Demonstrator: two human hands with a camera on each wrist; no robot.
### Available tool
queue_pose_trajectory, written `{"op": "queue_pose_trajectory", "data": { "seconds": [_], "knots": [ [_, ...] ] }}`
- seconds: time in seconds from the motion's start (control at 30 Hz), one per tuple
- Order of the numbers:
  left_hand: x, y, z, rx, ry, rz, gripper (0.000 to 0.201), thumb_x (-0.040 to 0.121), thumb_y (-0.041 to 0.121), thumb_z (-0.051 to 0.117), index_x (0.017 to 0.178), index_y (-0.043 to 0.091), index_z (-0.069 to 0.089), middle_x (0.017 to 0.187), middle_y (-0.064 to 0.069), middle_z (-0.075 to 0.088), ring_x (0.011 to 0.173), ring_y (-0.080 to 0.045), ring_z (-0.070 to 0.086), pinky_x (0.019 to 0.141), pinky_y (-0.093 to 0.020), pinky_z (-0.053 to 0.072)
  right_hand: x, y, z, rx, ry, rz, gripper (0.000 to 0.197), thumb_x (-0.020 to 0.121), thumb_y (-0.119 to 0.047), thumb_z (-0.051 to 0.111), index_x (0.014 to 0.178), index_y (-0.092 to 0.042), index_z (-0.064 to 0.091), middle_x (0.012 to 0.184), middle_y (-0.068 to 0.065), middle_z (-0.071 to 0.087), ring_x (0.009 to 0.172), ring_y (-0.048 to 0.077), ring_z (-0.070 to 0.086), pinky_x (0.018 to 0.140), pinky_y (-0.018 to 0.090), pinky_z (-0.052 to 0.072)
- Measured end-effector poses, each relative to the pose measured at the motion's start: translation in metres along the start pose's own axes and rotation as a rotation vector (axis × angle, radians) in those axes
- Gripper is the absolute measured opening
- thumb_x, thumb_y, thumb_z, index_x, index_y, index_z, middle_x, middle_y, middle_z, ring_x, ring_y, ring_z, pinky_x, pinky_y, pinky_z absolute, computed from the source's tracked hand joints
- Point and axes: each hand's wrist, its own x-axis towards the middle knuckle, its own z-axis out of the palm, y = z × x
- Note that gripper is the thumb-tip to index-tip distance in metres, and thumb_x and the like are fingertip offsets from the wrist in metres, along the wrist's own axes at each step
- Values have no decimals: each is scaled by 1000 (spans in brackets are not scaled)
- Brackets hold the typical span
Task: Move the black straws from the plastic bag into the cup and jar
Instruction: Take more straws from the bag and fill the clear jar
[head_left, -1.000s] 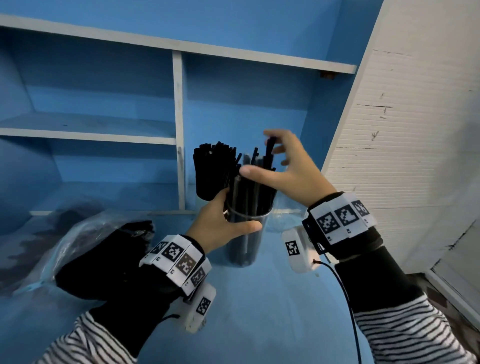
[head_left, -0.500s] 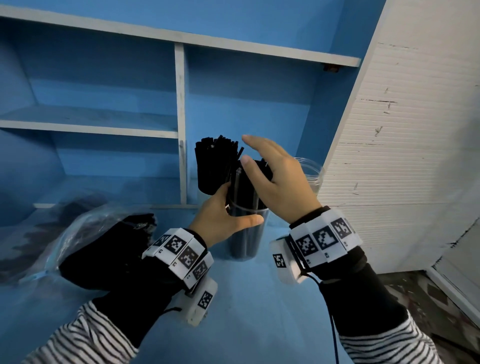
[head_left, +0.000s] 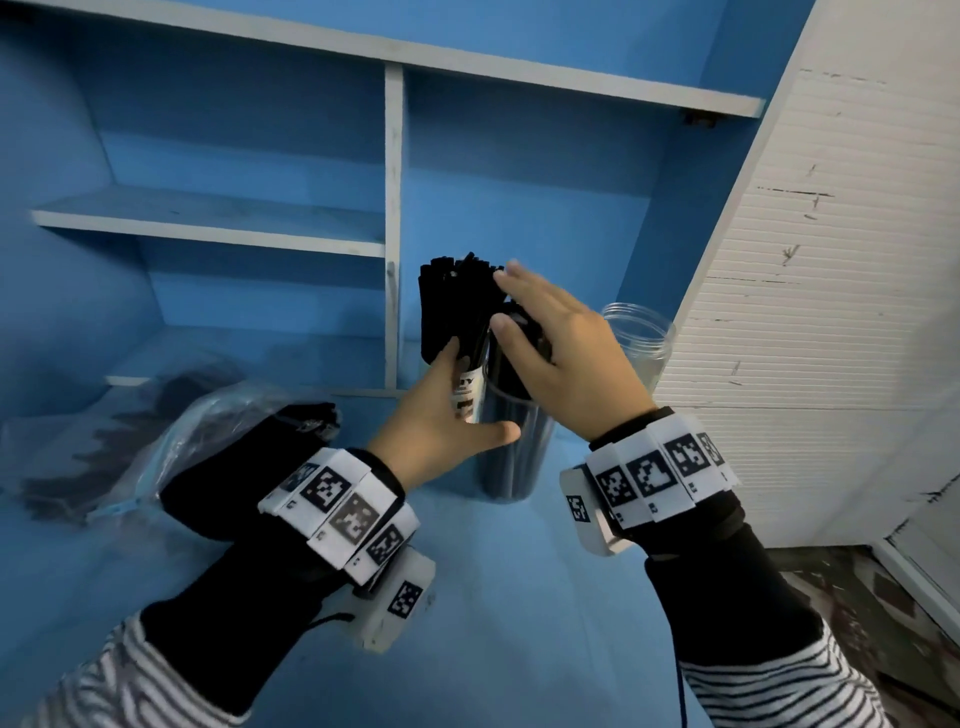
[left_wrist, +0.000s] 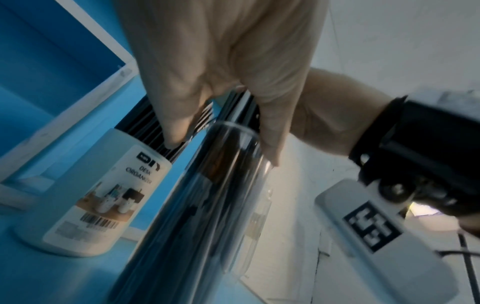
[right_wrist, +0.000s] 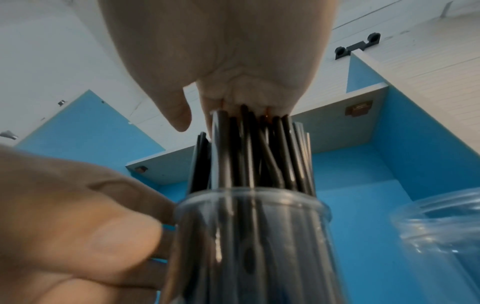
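A tall clear cup (head_left: 511, 457) packed with black straws (right_wrist: 254, 154) stands on the blue counter. My left hand (head_left: 452, 415) grips it near the rim, thumb across the front and fingers behind. The flat palm of my right hand (head_left: 561, 358) rests on the straws' tops, fingers straight. In the right wrist view the straw ends touch the palm above the cup (right_wrist: 259, 246). An empty clear jar (head_left: 639, 338) stands just right of the cup. The plastic bag (head_left: 208, 431) with more black straws (head_left: 249, 457) lies on the left, partly hidden by my left forearm.
A white labelled organizer (left_wrist: 103, 195), full of black straws (head_left: 452, 306), stands right behind the cup against the shelf divider (head_left: 393, 234). Blue shelves run along the back. A white panel (head_left: 810, 312) closes off the right side, just beyond the jar.
My right hand has come down from holding straws above the cup and now lies flat on their tops. My left hand has kept its grip on the cup.
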Motion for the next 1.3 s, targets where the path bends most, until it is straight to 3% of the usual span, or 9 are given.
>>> {"op": "queue_pose_trajectory", "data": {
  "seconds": [0.13, 0.23, 0.43, 0.57, 0.67, 0.8, 0.97, 1.17, 1.3],
  "knots": [
    [-28, 11, -41, 21, 137, 57, 57, 75, 20, 81, 125, 31, 55, 126, 10, 59, 121, -2, 52, 104, -22, 38, -4, -22, 5, 34, 287, -112, 25, 91, -16, 54, 110, -5, 64, 120, 10, 56, 112, 27, 53, 98, 29, 38],
    [-47, 15, -75, 118, 272, 106, 35, 82, 20, 75, 105, 41, 59, 113, 14, 65, 110, 1, 57, 97, -20, 42, -9, -43, 14, 133, 339, -170, 7, 88, -7, 56, 89, -3, 62, 91, 4, 55, 84, 18, 52, 77, 25, 40],
    [-85, -3, -133, 398, 484, 63, 27, 74, 36, 70, 100, 38, 63, 112, 12, 66, 109, -7, 59, 99, -29, 43, -29, -66, 59, 317, -258, -32, 10, 94, -25, 58, 96, -15, 59, 91, -5, 58, 83, 8, 54, 68, 12, 38],
    [-97, -18, -160, 473, 376, -130, 37, 58, 57, 59, 94, 50, 59, 115, 7, 65, 110, -13, 59, 101, -37, 44, -36, -77, 91, 153, -669, 9, 38, 89, -42, 63, 119, -22, 52, 108, -1, 56, 92, 13, 53, 76, 22, 40],
    [-101, -24, -164, 412, 250, -147, 31, 65, 37, 63, 94, 48, 63, 117, 7, 66, 114, -13, 59, 103, -34, 43, -36, -87, 108, 171, -708, 3, 30, 87, -24, 67, 113, -17, 54, 100, 0, 56, 81, 17, 53, 71, 25, 41],
    [-99, -34, -169, 381, 202, -136, 35, 80, 13, 70, 99, 41, 66, 116, 9, 67, 111, -10, 61, 103, -36, 46, -26, -97, 126, 219, -565, -55, 15, 84, -6, 64, 98, -12, 64, 86, 0, 59, 73, 13, 49, 61, 13, 35],
    [-96, -45, -177, 322, 341, -154, 36, 81, 5, 72, 89, 40, 66, 100, 0, 70, 99, -12, 64, 90, -32, 51, -12, -106, 152, 252, -446, -73, 16, 86, -10, 66, 101, -10, 72, 102, 5, 66, 93, 15, 57, 82, 13, 36],
    [-99, -38, -179, 218, 475, -145, 24, 80, 11, 76, 86, 34, 69, 90, 6, 71, 94, -2, 65, 81, -18, 47, -6, -107, 182, 167, -617, -43, 53, 86, -31, 69, 134, -12, 55, 135, 8, 56, 127, 23, 49, 109, 30, 34],
    [-99, -36, -177, 193, 478, -139, 22, 78, 11, 77, 89, 30, 72, 99, 7, 73, 97, 0, 65, 89, -21, 49, -5, -105, 192, 140, -653, -74, 58, 84, -24, 69, 139, -22, 50, 140, 9, 49, 129, 25, 45, 111, 32, 33]
  ]
}}
